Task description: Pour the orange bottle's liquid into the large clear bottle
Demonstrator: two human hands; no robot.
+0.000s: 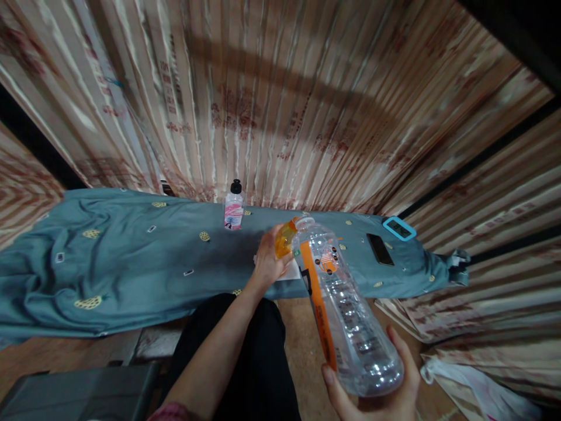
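My right hand (372, 374) is wrapped round the base of a large clear plastic bottle (346, 304) with an orange label strip. The bottle tilts away from me, its neck pointing up toward the far side of the table. In my left hand (267, 258) is a small translucent orange container (286, 238), held right beside the bottle's mouth. Whether the two touch, I cannot tell. Something flat and white, like paper (289, 272), shows partly beneath my left hand.
A small bottle with a black cap (234, 210) stands on the green pineapple-print cloth (131, 251). To the right lie a dark phone (380, 249) and a blue-rimmed device (399, 228). Pleated curtains (263, 117) hang behind. A grey box (83, 392) sits at lower left, a white bag (477, 380) at lower right.
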